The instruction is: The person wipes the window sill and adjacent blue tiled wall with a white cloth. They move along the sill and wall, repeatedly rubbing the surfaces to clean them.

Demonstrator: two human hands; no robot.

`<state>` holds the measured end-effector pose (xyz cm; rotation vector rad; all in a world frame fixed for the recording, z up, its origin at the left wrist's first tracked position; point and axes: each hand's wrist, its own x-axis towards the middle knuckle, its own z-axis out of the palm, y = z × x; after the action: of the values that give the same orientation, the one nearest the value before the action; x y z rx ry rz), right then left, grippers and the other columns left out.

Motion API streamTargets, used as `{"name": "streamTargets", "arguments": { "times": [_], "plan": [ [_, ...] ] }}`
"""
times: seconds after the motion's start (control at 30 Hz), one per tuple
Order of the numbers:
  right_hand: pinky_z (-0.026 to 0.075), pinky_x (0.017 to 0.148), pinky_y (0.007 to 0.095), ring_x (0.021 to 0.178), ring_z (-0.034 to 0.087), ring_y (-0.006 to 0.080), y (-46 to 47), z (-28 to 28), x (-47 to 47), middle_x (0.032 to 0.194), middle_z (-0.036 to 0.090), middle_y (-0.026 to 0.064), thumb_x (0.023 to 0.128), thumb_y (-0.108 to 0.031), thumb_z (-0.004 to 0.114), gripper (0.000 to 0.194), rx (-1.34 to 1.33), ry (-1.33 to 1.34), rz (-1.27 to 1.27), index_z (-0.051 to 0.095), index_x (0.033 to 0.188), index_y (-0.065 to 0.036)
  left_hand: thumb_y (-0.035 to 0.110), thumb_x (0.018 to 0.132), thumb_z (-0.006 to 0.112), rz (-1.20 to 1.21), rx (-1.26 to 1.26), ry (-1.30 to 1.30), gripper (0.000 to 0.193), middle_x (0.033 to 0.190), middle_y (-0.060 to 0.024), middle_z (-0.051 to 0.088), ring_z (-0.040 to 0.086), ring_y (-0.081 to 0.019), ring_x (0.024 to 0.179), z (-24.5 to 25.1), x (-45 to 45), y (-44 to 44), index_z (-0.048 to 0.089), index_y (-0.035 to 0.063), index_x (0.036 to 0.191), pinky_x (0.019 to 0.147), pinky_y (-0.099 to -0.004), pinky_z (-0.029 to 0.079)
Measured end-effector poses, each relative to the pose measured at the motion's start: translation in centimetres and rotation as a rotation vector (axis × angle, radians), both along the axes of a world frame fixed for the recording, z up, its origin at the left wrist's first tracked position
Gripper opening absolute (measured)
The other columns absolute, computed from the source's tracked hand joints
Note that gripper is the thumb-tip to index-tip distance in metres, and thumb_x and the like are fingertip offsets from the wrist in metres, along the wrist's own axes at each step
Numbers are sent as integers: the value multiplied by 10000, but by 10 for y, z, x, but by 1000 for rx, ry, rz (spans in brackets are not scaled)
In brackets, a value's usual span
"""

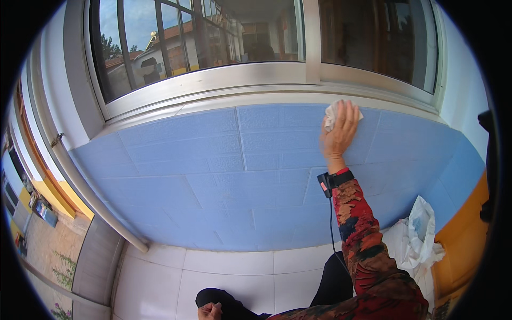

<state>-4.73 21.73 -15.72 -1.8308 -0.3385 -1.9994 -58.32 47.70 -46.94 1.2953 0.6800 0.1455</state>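
My right hand [340,134] presses a crumpled whitish cloth [333,114] against the top of the blue tiled wall [216,176], just under the white window sill [280,98]. A black band with a small device and a cable [332,224] is on the right wrist. Low in the view, my left hand [210,311] rests by my left knee, its fingers curled, and nothing shows in it. Above the sill is a sliding window [256,74] with a metal frame.
White plastic bags [416,240] lie on the floor at the right, beside an orange-brown wooden door [460,236]. A pale pipe [100,212] runs down the left side to the white tiled floor [224,262]. Beyond it lies a courtyard with plants [64,272].
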Motion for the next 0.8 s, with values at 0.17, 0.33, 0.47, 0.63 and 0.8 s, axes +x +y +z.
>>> {"name": "streamTargets", "arguments": {
  "times": [0.17,0.33,0.47,0.63,0.8],
  "plan": [
    [317,1155,563,1450,346,345,110,0,-40,1514,429,69,784,-205,729,716,-248,20,157,475,1451,-152,271,1018,604,27,22,2,388,514,60,428,358,-46,415,-3,-15,3,526,135,664,371,-233,247],
    [278,1196,540,1477,311,311,203,-1,-69,1554,375,68,803,-240,719,733,-397,18,306,428,1470,-152,257,1013,596,109,211,-44,384,530,48,446,377,-40,463,-4,-34,6,550,99,666,413,-243,266],
    [215,1237,507,1497,261,290,261,3,-85,1573,338,68,880,-296,638,639,-566,-38,260,425,1464,-148,254,1015,589,131,446,-26,397,551,30,478,401,-61,478,2,-52,12,533,83,661,425,-262,300],
    [163,1266,465,1507,208,252,274,-4,-95,1558,341,38,921,-340,583,573,-886,-46,170,439,1452,-180,240,1021,588,41,868,-100,400,557,37,466,388,-57,487,-2,-71,27,492,109,655,431,-254,293],
    [243,1232,459,1461,306,244,194,-14,-62,1519,388,28,890,-239,591,544,-882,-119,214,484,1421,-187,221,1033,573,280,170,-139,388,576,69,419,366,-43,487,-17,-89,24,471,139,668,429,-239,277]
  ]
}}
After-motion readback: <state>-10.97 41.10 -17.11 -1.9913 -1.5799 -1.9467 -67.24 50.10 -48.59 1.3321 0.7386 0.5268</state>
